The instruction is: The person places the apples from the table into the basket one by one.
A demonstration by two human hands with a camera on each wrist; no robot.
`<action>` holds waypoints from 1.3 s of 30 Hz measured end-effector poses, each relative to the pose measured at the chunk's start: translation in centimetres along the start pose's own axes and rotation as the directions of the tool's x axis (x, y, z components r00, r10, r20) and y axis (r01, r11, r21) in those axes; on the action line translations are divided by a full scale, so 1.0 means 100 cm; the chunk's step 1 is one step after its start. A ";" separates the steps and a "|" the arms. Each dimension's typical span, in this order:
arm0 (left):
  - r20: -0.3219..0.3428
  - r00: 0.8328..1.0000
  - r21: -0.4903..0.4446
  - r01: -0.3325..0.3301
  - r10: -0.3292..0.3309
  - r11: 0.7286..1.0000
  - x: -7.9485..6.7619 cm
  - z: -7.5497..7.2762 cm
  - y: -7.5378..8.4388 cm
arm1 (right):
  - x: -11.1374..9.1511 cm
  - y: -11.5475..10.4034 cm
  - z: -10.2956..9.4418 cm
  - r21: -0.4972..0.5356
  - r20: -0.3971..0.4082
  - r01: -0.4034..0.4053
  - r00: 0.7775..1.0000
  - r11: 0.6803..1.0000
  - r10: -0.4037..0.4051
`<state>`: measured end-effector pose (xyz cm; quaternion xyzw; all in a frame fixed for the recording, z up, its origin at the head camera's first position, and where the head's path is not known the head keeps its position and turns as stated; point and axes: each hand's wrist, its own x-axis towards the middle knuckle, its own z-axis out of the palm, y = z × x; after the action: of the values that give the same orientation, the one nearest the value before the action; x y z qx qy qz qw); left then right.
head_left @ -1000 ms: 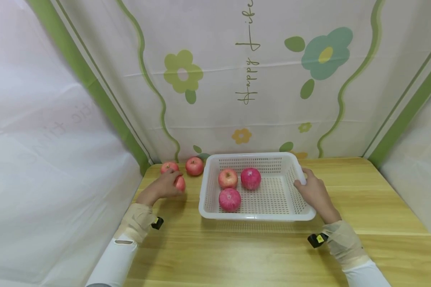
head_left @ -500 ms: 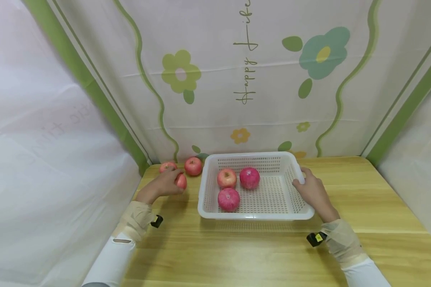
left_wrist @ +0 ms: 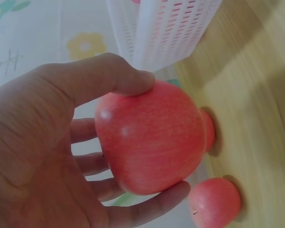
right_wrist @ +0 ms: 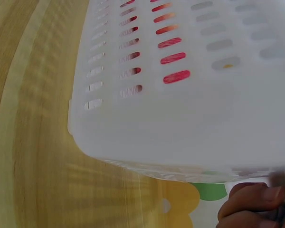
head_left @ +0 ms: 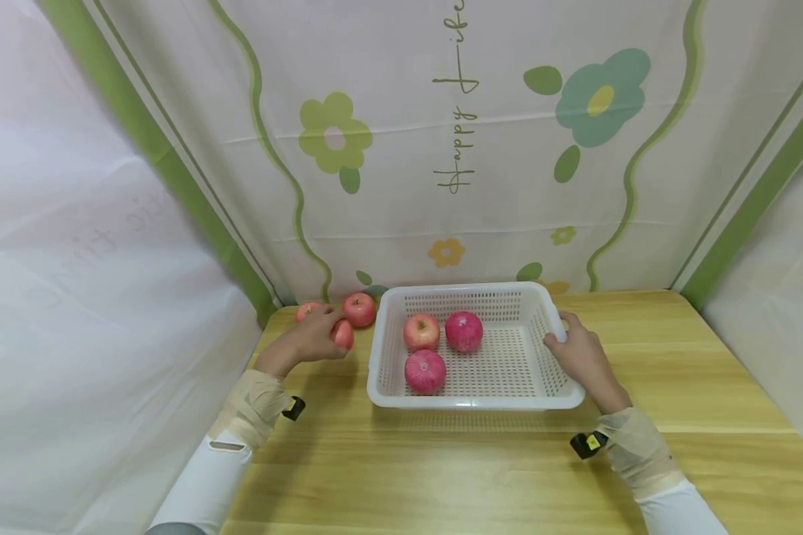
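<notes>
My left hand (head_left: pixel 305 340) grips a red apple (left_wrist: pixel 149 137) between the thumb and curled fingers, left of the white plastic basket (head_left: pixel 475 403). In the left wrist view this apple is held in front of two others. One apple (head_left: pixel 359 309) sits by the basket's back left corner; another apple (head_left: pixel 308 310) is partly hidden behind my left hand. Inside the basket, toward its left, lie a yellowish-red apple (head_left: pixel 421 331) and two deeper pink round fruits (head_left: pixel 424 371). My right hand (head_left: pixel 585 360) holds the basket's right rim, with curled fingers (right_wrist: pixel 251 204) showing in the right wrist view.
A wood-grain table (head_left: pixel 455 475) carries everything. Right behind the basket hangs a white curtain (head_left: pixel 401 200) printed with flowers, and more white cloth (head_left: pixel 107 297) closes off the left side. Small black cameras are strapped to both wrists.
My left hand has moved slightly up and to the right with the apple, toward the basket. The right hand stays on the rim, and the basket's contents look the same.
</notes>
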<state>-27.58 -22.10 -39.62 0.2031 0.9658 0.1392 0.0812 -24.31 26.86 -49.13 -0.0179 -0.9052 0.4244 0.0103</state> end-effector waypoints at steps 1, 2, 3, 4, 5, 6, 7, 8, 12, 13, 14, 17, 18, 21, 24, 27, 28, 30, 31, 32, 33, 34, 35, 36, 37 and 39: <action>0.001 1.000 0.001 -0.004 0.004 1.000 0.000 -0.001 0.001 | 0.000 0.000 0.000 -0.001 0.000 -0.001 1.000 1.000 0.001; 0.003 1.000 0.001 -0.006 0.006 1.000 0.000 -0.002 0.003 | 0.000 0.000 0.000 -0.001 0.000 -0.001 1.000 1.000 0.001; 0.005 1.000 0.002 -0.009 0.009 1.000 -0.001 -0.002 0.004 | 0.000 0.000 0.000 -0.001 0.000 -0.002 1.000 1.000 0.002; 0.007 1.000 0.002 -0.009 0.009 1.000 -0.001 -0.003 0.006 | 0.000 0.000 0.000 -0.001 0.001 -0.003 1.000 1.000 0.003; 0.009 1.000 0.000 -0.008 0.008 1.000 -0.001 -0.004 0.007 | 0.000 -0.001 0.000 0.000 0.000 -0.003 1.000 1.000 0.003; 0.010 1.000 0.000 -0.009 0.009 1.000 -0.001 -0.004 0.008 | 0.000 -0.001 0.000 0.000 0.000 -0.003 1.000 1.000 0.003; 0.013 1.000 0.001 -0.009 0.009 1.000 -0.001 -0.005 0.010 | 0.000 -0.001 0.000 0.001 0.000 -0.002 1.000 1.000 0.002; 0.017 1.000 0.001 -0.009 0.009 1.000 -0.001 -0.005 0.011 | 0.000 -0.001 0.000 0.000 0.000 -0.001 1.000 1.000 0.001; 0.026 1.000 0.005 -0.018 0.017 1.000 0.000 -0.006 0.015 | -0.001 -0.001 0.000 0.002 -0.002 0.006 1.000 1.000 -0.006; 0.028 0.999 0.007 -0.018 0.018 1.000 0.000 -0.007 0.016 | -0.001 -0.001 0.000 0.002 -0.003 0.007 1.000 1.000 -0.007; 0.029 0.999 0.006 -0.019 0.019 1.000 0.000 -0.007 0.017 | -0.001 -0.001 0.000 0.001 -0.005 0.008 1.000 1.000 -0.008; 0.028 0.999 0.006 -0.015 0.015 1.000 0.001 -0.009 0.019 | -0.001 0.000 0.000 -0.002 -0.009 0.009 1.000 1.000 -0.009; 0.028 1.000 0.004 -0.014 0.014 1.000 0.001 -0.010 0.020 | -0.001 0.000 0.001 -0.003 -0.010 0.010 1.000 1.000 -0.010; 0.027 1.000 0.004 -0.015 0.015 1.000 0.002 -0.011 0.021 | -0.001 0.000 0.001 -0.003 -0.010 0.010 1.000 1.000 -0.011; 0.035 0.999 0.012 -0.024 0.023 1.000 0.003 -0.012 0.024 | -0.001 -0.001 0.001 0.002 -0.008 0.008 1.000 1.000 -0.008; 0.050 0.998 0.016 -0.025 0.024 1.000 0.004 -0.014 0.027 | -0.001 -0.001 0.000 0.011 -0.004 0.002 1.000 1.000 -0.002; 0.054 0.998 0.016 -0.024 0.023 1.000 0.004 -0.014 0.028 | -0.001 0.000 0.000 0.011 -0.003 0.000 1.000 1.000 0.000; 0.057 0.998 0.015 -0.029 0.028 0.999 0.004 -0.015 0.031 | -0.001 0.000 0.001 0.012 0.000 -0.004 1.000 1.000 0.004; 0.056 0.998 0.015 -0.031 0.030 0.999 0.004 -0.015 0.032 | -0.001 0.001 0.001 0.011 0.001 -0.005 1.000 1.000 0.005; 0.053 0.998 0.016 -0.037 0.036 0.999 0.004 -0.016 0.034 | 0.000 0.001 0.001 0.013 0.002 -0.006 1.000 1.000 0.006; 0.051 0.998 0.018 -0.041 0.040 0.999 0.004 -0.016 0.035 | 0.000 0.002 0.001 0.012 0.002 -0.006 1.000 1.000 0.006; 0.048 0.998 0.019 -0.045 0.044 0.999 0.004 -0.017 0.036 | 0.001 0.002 0.001 0.013 0.002 -0.006 1.000 1.000 0.006; 0.047 0.998 0.022 -0.049 0.047 0.999 0.004 -0.017 0.037 | 0.001 0.003 0.001 0.015 0.003 -0.006 1.000 1.000 0.006; 0.048 0.998 0.021 -0.049 0.048 0.999 0.005 -0.018 0.038 | 0.001 0.003 0.001 0.016 0.003 -0.006 1.000 1.000 0.006; 0.048 0.998 0.020 -0.051 0.050 0.999 0.005 -0.018 0.039 | 0.001 0.003 0.001 0.018 0.004 -0.005 1.000 1.000 0.005; 0.050 0.997 0.018 -0.052 0.051 0.998 0.006 -0.018 0.041 | 0.001 0.003 0.001 0.017 0.002 -0.004 1.000 1.000 0.004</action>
<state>-26.97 -18.69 -36.70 0.2322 0.9592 0.1266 0.0997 -24.42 27.00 -49.45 -0.0189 -0.9015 0.4322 0.0086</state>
